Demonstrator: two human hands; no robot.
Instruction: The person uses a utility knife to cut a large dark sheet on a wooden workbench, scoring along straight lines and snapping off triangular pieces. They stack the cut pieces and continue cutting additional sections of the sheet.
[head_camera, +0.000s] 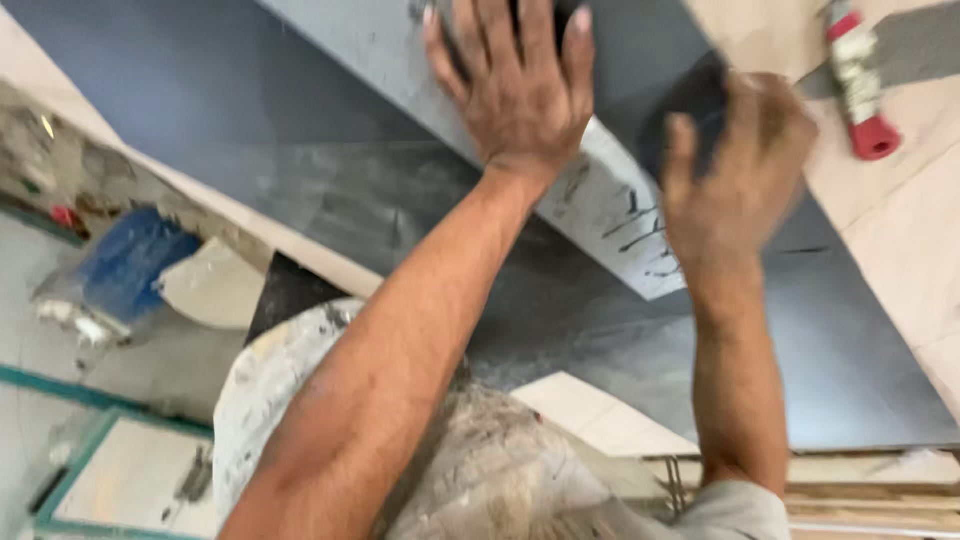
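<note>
My left hand (515, 85) lies flat, fingers spread, on a light grey tile strip (600, 195) with dark pencil marks near its end. That strip rests at an angle on a large dark grey tile (330, 200). My right hand (740, 170) is blurred, at the strip's right edge over the dark tile, fingers curled; whether it grips anything is unclear. My trouser knee (290, 400), smeared with dried mortar, shows below.
A red and white tool (860, 85) lies on beige floor tiles (910, 240) at upper right. A blue bag (130, 265) and a white tile piece (215, 285) sit at left. Teal-edged boards (120, 480) lie at lower left, wooden slats (870, 505) at lower right.
</note>
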